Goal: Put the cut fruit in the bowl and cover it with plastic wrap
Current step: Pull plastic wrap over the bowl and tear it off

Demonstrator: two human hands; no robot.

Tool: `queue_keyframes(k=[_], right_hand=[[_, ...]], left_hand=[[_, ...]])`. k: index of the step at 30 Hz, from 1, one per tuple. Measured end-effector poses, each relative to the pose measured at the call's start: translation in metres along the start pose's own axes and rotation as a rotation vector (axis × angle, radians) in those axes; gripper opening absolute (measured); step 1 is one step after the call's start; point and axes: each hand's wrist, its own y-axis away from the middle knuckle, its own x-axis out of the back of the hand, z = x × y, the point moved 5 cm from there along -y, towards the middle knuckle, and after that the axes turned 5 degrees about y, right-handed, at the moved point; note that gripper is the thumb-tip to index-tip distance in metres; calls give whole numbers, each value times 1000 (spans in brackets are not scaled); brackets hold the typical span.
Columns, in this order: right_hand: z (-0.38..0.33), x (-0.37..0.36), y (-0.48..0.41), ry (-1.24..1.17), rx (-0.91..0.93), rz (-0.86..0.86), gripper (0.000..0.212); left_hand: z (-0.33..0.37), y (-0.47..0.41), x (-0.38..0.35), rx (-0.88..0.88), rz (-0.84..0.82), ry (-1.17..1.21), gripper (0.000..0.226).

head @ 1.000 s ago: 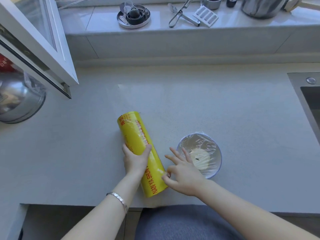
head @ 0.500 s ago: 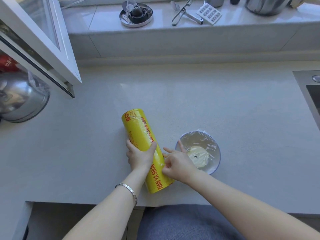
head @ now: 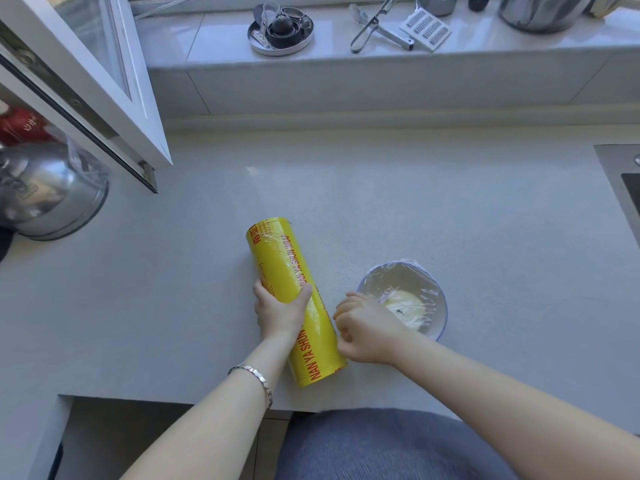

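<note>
A yellow roll of plastic wrap (head: 287, 282) with red lettering lies on the grey counter, angled away from me. My left hand (head: 278, 311) grips the roll around its middle. To its right stands a small clear bowl (head: 438, 306) holding pale cut fruit (head: 407, 308), with plastic film stretched over its top. My right hand (head: 367, 332) sits between the roll and the bowl, fingers curled, against the roll's side. Whether it pinches any film is not clear.
A steel pot (head: 45, 192) stands at the left under an open window frame (head: 86, 81). A sink edge (head: 620, 181) is at the far right. The sill behind holds a round tin (head: 280, 29), tongs (head: 374, 26) and a grater (head: 426, 29). The counter's front edge is near my body.
My right hand has drawn back from the bowl's rim to the roll and its fingers have curled. My left hand has kept its hold on the roll.
</note>
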Motion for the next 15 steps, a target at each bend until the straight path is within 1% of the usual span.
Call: queue_keyframes(k=[1, 2, 4, 5, 7, 9, 11, 13, 15], right_hand=[[-4, 1, 4, 38, -25, 12, 9], [-5, 1, 10, 97, -70, -8, 14], [-6, 4, 18, 199, -142, -62, 42], [-9, 7, 24, 214, -142, -102, 52], [-14, 13, 39, 189, -132, -258, 60], [-21, 26, 49, 181, -90, -293, 56], [-26, 43, 56, 144, -85, -303, 47], [-29, 68, 57, 27, -120, -222, 33], [-28, 91, 52, -56, -173, -73, 18]], left_hand=[[0, 1, -1, -3, 0, -1, 89], [0, 1, -1, -8, -4, 1, 89], [-2, 0, 1, -10, -19, 22, 88], [-3, -1, 2, -8, -26, 34, 87], [-5, -1, 2, -2, -36, 47, 86], [-5, -2, 3, 2, -50, 61, 86], [-5, -2, 3, 8, -64, 74, 86], [-2, -2, 5, 11, -61, 76, 86], [4, -3, 9, 18, -49, 92, 87]])
